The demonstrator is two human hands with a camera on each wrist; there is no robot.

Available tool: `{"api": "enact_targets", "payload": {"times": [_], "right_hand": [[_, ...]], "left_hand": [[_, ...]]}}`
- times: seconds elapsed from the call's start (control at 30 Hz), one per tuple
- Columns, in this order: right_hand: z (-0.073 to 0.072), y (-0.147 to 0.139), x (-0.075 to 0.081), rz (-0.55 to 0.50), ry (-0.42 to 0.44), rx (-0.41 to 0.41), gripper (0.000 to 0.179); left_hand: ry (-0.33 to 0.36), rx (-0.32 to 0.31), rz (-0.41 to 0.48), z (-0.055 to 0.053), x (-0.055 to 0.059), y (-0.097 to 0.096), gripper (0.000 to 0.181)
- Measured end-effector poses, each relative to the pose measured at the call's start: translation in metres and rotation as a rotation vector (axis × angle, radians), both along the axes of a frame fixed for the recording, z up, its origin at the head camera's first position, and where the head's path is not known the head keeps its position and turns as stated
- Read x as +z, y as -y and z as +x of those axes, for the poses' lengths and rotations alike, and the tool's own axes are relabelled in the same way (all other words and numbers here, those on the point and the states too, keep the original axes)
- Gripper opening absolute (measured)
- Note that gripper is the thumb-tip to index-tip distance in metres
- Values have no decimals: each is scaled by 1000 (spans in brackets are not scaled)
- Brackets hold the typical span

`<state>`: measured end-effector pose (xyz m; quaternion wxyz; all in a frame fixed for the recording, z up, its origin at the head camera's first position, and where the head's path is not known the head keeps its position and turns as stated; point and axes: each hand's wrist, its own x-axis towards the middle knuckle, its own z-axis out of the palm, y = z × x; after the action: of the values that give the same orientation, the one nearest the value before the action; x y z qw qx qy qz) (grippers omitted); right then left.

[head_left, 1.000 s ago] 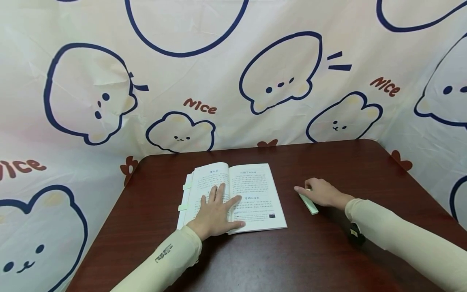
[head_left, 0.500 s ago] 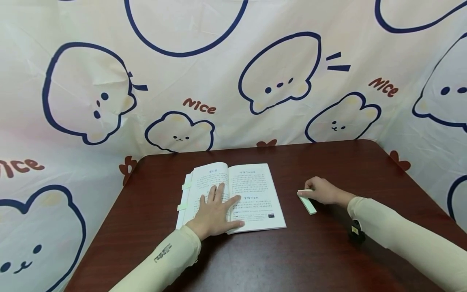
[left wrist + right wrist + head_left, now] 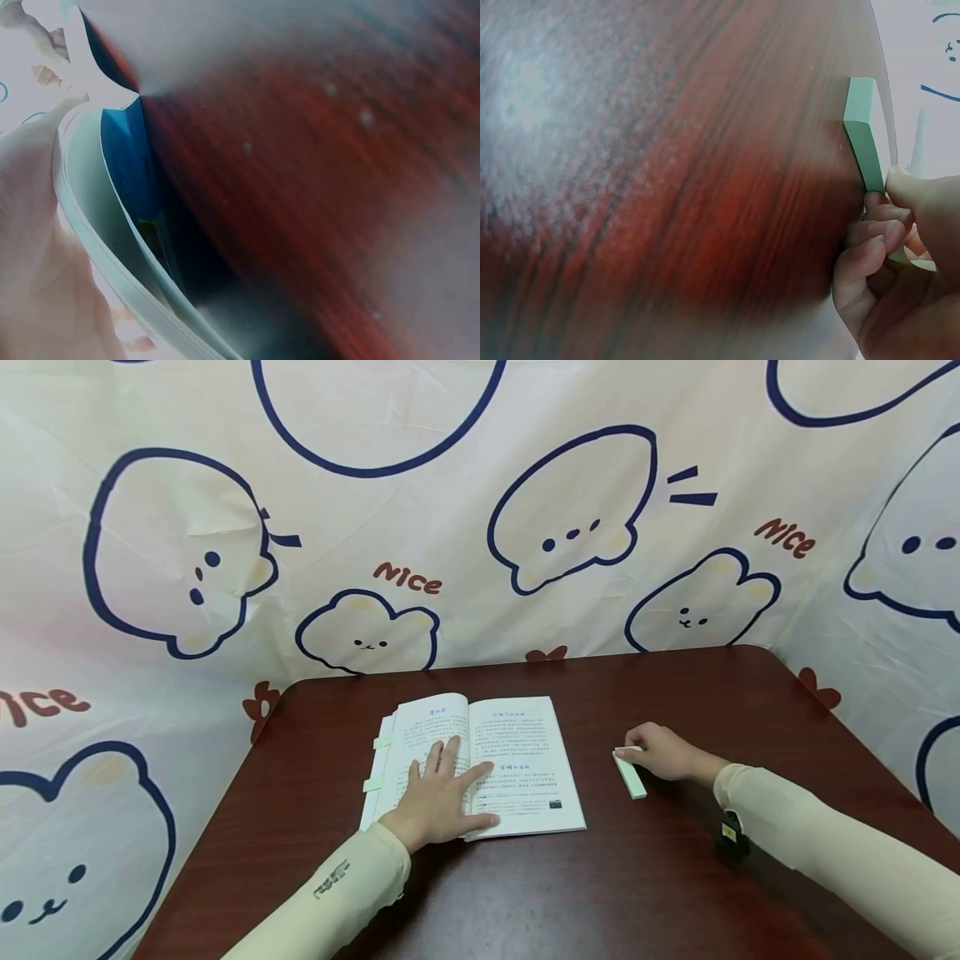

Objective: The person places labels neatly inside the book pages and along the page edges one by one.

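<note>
An open book lies on the dark wood table, printed text on both pages. My left hand presses flat across its lower middle with fingers spread, covering part of the text. In the left wrist view the book's curved page edges show beside the palm. To the right of the book, my right hand pinches a narrow pale green pad of sticky notes at its far end. The right wrist view shows the thumb on top of the pad and the other fingers curled beneath.
Two pale green sticky tabs stick out from the book's left edge. The brown table has rounded far corners. A cream cloth with cartoon drawings hangs behind and at the sides.
My right thumb has drawn in from beyond the pad's far end and now pinches it there. The pad has shifted slightly left in view. My left hand stays on the book.
</note>
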<state>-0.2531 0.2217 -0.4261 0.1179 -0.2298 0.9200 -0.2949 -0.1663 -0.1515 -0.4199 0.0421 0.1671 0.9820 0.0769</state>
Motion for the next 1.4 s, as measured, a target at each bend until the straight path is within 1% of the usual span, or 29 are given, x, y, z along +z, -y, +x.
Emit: {"api": "enact_targets", "payload": {"times": [0.23,0.4,0.53,0.6,0.73,0.87,1.0,1.13,1.4], "right_hand": [[-1,-3,0,-16,-23,30,35],[0,-3,1,-3,-4,25,36],[0,-1,0,28,-15,11,36],[-1,1,-2,52,-31,-2,34],[-2,4,-4,99,-53,-15,23],[-2,5,-4,132,-62,-4,17],[-3,5,-4,139,-83,8,18],[-4,5,-4,147,-94,1,18],[-3,5,-4,163,-57,-23,23]], "left_hand": [[-5,3,-1,0,0,0,80],[9,8,2,1,0,-1,81],[17,9,3,1,-1,0,81],[14,9,2,0,-2,0,81],[7,11,-2,0,-2,0,81],[9,13,0,0,-2,0,81],[14,15,6,1,-1,0,81],[12,14,6,1,-1,0,81],[13,14,7,1,-2,0,81]]}}
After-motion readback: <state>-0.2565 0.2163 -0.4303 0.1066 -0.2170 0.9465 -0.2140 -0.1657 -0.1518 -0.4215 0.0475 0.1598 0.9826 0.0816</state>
